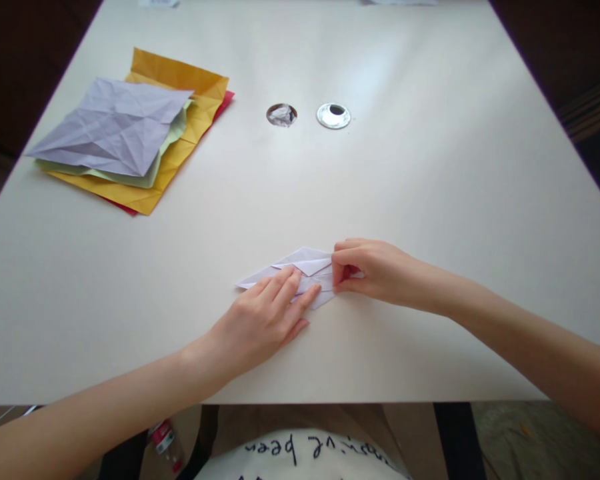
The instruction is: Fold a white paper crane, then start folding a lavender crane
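Two hands on my folded white paper [300,272] near table's [430,200] near edge: left hand [260,320] flat, pinning it; right hand [367,267] pinching its end shut, to crease.

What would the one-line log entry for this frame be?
left hand: flat on folded white paper | right hand: pinching paper's right end | table: paper stack far left

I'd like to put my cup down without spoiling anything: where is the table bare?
The whole right side of the table is bare, right of the two holes. So is the middle strip between the paper stack and the hands. It is crowded near the front, where both hands press the folded paper.
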### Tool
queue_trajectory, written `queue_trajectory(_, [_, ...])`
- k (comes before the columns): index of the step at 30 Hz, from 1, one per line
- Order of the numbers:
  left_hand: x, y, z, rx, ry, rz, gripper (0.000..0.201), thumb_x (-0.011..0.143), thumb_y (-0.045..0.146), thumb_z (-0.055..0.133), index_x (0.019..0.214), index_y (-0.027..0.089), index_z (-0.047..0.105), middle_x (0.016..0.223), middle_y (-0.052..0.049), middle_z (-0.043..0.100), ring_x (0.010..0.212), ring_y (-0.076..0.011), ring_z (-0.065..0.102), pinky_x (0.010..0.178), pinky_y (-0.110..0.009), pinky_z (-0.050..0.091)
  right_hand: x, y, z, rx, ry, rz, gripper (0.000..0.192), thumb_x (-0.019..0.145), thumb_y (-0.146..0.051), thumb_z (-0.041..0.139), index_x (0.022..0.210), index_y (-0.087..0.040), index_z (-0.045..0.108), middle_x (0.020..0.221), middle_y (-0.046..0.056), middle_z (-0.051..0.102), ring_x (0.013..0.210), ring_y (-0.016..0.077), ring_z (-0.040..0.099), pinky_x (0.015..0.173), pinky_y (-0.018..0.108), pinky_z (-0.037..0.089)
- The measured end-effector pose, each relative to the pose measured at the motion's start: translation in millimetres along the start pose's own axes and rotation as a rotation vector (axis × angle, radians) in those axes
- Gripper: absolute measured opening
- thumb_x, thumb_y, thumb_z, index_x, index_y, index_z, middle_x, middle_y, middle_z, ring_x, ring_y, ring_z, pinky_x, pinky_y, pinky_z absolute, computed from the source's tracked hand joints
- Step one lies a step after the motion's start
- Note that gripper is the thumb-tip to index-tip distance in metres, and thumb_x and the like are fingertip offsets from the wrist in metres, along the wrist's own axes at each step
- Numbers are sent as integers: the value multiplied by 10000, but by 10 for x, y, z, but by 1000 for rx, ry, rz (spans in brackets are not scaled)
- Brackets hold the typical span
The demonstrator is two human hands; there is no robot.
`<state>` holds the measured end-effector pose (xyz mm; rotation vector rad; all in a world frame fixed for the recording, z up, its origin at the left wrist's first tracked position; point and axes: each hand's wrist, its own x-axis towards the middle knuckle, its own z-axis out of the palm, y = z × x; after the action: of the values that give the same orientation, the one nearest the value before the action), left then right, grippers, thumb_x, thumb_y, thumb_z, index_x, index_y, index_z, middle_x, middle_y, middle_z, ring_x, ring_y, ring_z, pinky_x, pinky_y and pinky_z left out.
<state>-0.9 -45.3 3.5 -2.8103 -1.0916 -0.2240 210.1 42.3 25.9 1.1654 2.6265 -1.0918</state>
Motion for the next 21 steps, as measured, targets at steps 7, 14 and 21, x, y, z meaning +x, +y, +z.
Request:
queue_trajectory(7, [-3,7,-3,-3,30,-3,387,902,302,433,1241,131,507,1161,-150,569,1089,-260,538,846,-358,485,54,-63,16,-96,16,28,260,760,-395,578,616,-184,527,645,-11,553,616,114,462,539,234,299])
queue_trajectory(14, [-40,-41,25,-107,56,-5,367,887,285,464,1221,144,517,1182,-138,569,1101,-252,543,891,-376,481,130,-166,-64,-177,-91,120,299,715,-405,621,567,-190,475,592,-31,545,564,106,431,502,241,249])
queue_trajectory(21, [-217,-65,-32,-88,68,-23,354,867,247,495,1192,112,538,1208,-149,557,1116,-259,533,916,-387,465,123,-153,-69,-170,-93,134,281,707,-401,630,578,-196,488,612,-31,560,581,110,442,497,243,240])
